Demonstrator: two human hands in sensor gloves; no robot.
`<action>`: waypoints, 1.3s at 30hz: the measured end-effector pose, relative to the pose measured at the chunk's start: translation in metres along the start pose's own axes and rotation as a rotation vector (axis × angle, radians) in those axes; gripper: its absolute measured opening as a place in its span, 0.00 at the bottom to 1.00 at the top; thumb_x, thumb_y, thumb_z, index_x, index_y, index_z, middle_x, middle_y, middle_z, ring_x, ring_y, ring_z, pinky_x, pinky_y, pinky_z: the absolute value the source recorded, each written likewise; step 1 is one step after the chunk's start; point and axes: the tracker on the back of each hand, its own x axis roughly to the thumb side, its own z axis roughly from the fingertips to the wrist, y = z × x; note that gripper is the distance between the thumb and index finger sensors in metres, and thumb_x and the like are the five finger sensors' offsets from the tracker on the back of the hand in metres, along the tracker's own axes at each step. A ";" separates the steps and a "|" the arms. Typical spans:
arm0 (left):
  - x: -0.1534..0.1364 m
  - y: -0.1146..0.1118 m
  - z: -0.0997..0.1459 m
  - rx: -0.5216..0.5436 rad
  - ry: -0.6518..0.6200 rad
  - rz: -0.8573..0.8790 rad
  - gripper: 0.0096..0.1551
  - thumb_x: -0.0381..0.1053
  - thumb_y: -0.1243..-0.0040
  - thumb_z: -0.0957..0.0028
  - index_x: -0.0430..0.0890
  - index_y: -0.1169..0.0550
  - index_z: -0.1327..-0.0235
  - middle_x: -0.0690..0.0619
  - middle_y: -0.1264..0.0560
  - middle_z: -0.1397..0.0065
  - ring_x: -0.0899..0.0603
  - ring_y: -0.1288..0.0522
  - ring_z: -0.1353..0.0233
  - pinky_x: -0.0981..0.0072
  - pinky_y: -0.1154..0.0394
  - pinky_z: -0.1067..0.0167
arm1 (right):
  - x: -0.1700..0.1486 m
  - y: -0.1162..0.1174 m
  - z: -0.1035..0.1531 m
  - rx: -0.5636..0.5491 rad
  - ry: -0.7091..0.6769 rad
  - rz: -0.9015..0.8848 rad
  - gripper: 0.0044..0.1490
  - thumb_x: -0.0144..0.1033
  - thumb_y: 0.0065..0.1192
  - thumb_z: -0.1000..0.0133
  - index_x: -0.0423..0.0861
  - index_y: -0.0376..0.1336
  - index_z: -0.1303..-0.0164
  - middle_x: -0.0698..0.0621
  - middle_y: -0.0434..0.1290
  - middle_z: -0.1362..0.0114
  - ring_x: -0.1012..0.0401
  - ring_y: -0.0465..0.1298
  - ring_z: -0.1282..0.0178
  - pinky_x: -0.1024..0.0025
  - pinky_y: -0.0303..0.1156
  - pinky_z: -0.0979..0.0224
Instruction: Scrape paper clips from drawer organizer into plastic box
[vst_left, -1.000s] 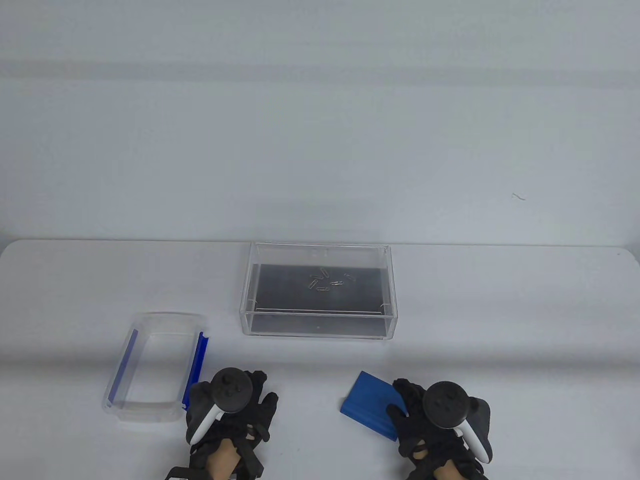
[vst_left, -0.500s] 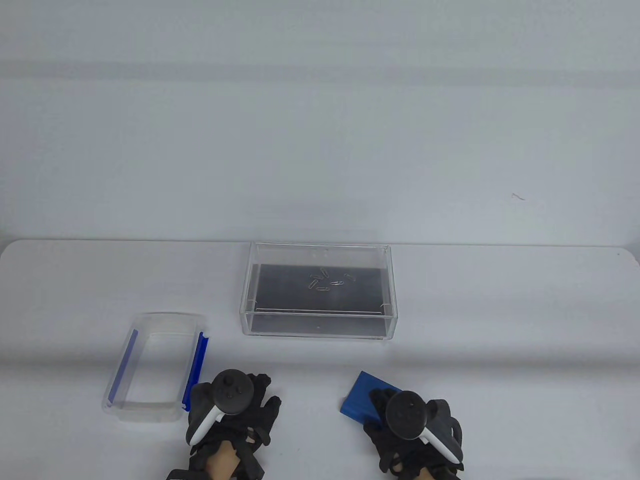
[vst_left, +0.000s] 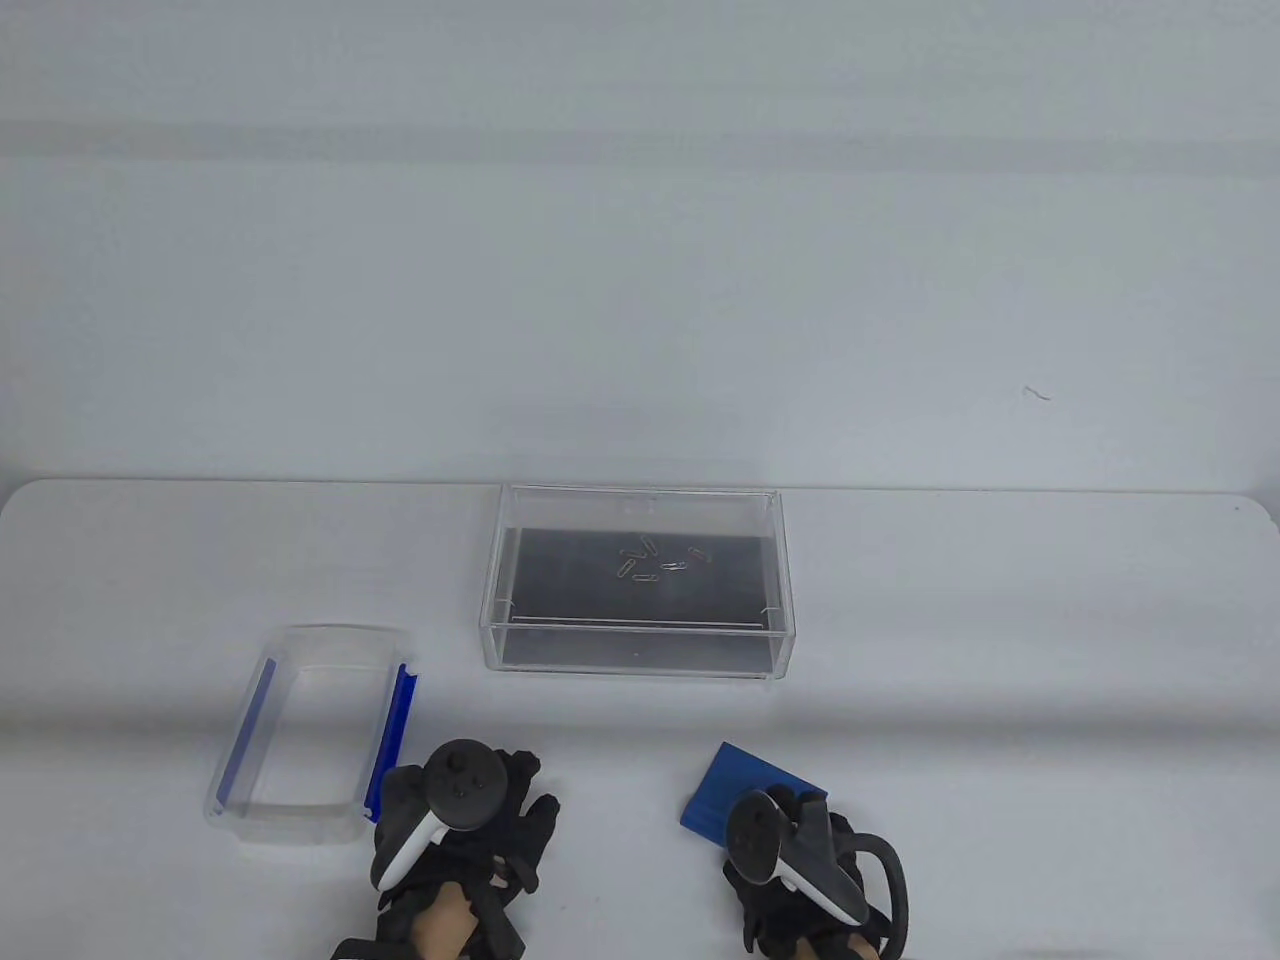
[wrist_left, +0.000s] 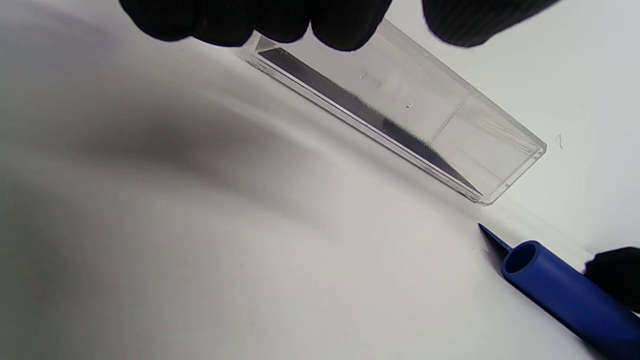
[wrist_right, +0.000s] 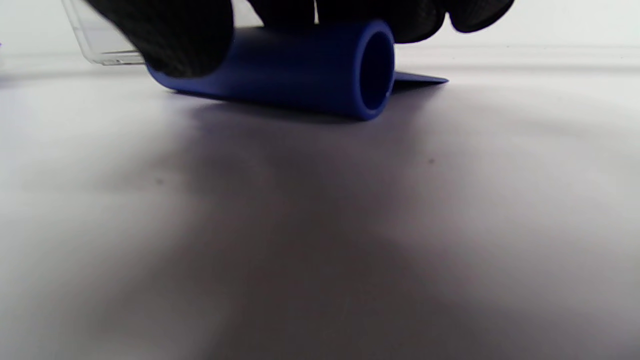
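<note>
closing its fingers (wrist_right: 190, 40) on the blue scraper (vst_left: 735, 790), the right hand (vst_left: 800, 860) prepares to lift it toward the paper clips (vst_left: 650, 562) in the drawer organizer (vst_left: 640, 665), left hand (vst_left: 465, 810) resting open-fingered beside the plastic box (vst_left: 300, 815).

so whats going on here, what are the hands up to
A person in black sensor gloves is getting set to move paper clips, which still lie in the clear drawer organizer at mid-table. The right hand has its fingers on the tubular handle of the blue scraper, which still rests on the table. The left hand holds nothing and sits beside the plastic box with blue clips, which looks empty.
</note>
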 end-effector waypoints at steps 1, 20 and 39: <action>0.000 0.000 0.000 0.000 -0.001 0.000 0.39 0.62 0.48 0.51 0.45 0.37 0.30 0.41 0.44 0.26 0.29 0.40 0.26 0.40 0.35 0.33 | 0.001 0.001 -0.001 0.006 0.002 0.012 0.41 0.50 0.59 0.50 0.53 0.48 0.29 0.49 0.49 0.20 0.46 0.52 0.19 0.45 0.51 0.20; 0.000 0.000 0.000 -0.007 -0.006 0.014 0.39 0.62 0.48 0.51 0.44 0.37 0.30 0.41 0.43 0.26 0.29 0.40 0.26 0.40 0.35 0.33 | 0.003 -0.021 0.006 -0.192 -0.070 -0.084 0.38 0.46 0.54 0.50 0.51 0.47 0.31 0.47 0.63 0.27 0.47 0.68 0.28 0.48 0.63 0.25; -0.003 0.006 0.000 0.002 -0.014 0.049 0.38 0.62 0.48 0.51 0.44 0.36 0.31 0.41 0.43 0.26 0.29 0.40 0.26 0.40 0.35 0.33 | -0.060 -0.121 -0.042 -0.459 0.125 -0.837 0.41 0.57 0.48 0.50 0.52 0.46 0.29 0.48 0.74 0.46 0.66 0.78 0.80 0.67 0.79 0.64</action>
